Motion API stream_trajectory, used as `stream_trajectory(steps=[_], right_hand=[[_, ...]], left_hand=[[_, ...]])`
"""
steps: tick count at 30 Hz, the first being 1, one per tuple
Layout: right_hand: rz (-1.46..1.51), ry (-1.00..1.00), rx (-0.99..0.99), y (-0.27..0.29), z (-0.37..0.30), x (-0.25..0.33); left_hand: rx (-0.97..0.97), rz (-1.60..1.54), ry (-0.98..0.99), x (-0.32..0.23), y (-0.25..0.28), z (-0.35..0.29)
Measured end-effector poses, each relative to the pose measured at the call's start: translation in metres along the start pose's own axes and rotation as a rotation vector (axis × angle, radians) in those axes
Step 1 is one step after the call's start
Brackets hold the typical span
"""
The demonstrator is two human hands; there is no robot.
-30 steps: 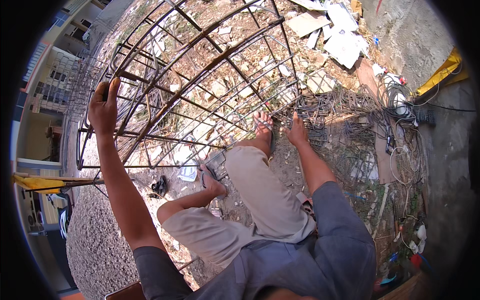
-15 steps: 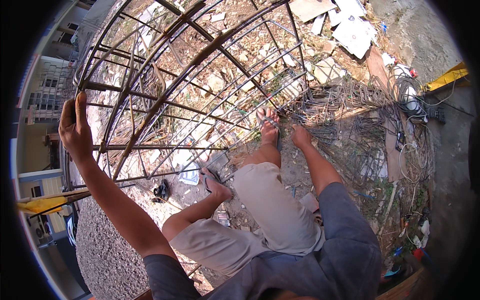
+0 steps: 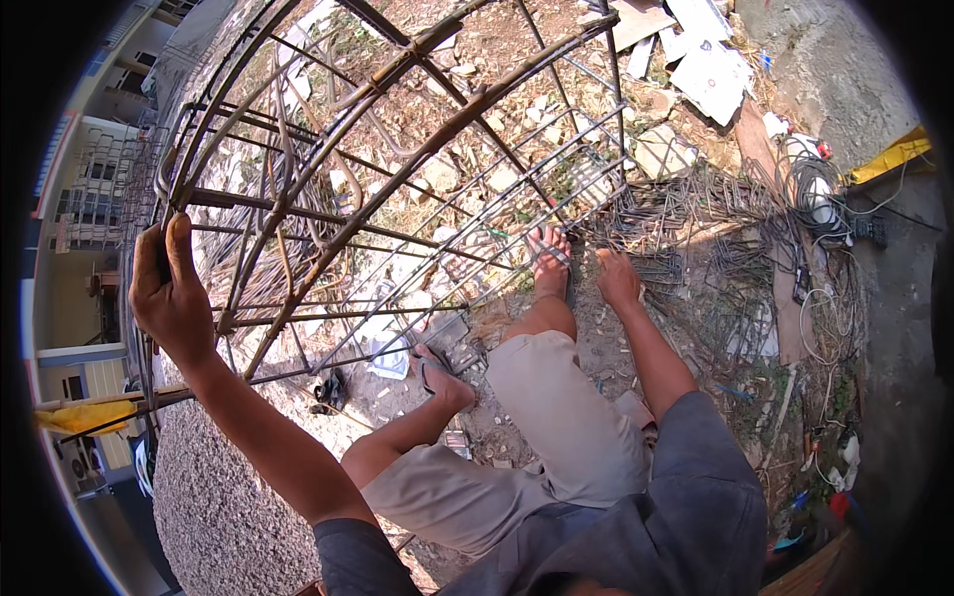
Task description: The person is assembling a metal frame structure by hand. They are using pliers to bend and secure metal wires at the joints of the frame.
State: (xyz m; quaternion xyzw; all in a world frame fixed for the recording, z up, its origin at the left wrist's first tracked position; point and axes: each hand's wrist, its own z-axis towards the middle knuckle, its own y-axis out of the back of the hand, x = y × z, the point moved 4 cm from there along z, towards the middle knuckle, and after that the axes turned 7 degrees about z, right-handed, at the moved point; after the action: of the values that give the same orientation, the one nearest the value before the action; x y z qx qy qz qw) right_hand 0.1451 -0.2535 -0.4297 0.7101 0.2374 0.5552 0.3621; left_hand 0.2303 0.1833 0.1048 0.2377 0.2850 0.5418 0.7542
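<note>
A cage of steel reinforcing bars (image 3: 343, 238) stands tilted in front of me, its long bars crossed by bent hoops. At its left end my left hand (image 3: 177, 293) is wrapped round a bar, fingers on the far side and thumb along the top. My right hand (image 3: 618, 280) hangs low beside my right foot (image 3: 551, 260), near the cage's right end and the heap of bent steel stirrups (image 3: 656, 209). Its fingers look curled together; anything in them is too small to make out.
Gravel (image 3: 214, 497) is heaped at my left. Loose bars (image 3: 253, 253) lie under the cage. Coiled cable (image 3: 810, 189) and a wooden plank (image 3: 787, 298) lie at the right. White sheets (image 3: 711, 74) litter the far ground. A yellow cloth (image 3: 889, 154) hangs at the right edge.
The cage has shifted a little to the right and nearer, with my left hand still on it. My right hand has moved slightly to the right, and my legs appear farther right too.
</note>
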Motion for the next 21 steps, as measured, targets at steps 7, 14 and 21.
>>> stream_trajectory(steps=[7,14,21], right_hand=[[-0.225,-0.358,0.19,0.008,-0.038,-0.117],[-0.299,-0.454,0.233,-0.018,-0.089,-0.166],[-0.142,-0.292,0.151,-0.013,-0.109,-0.168]], left_hand=[[0.002,0.067,-0.022,-0.006,0.001,-0.001],[0.074,0.031,-0.009,0.005,0.001,0.003],[0.099,0.048,0.02,0.037,-0.008,0.021]])
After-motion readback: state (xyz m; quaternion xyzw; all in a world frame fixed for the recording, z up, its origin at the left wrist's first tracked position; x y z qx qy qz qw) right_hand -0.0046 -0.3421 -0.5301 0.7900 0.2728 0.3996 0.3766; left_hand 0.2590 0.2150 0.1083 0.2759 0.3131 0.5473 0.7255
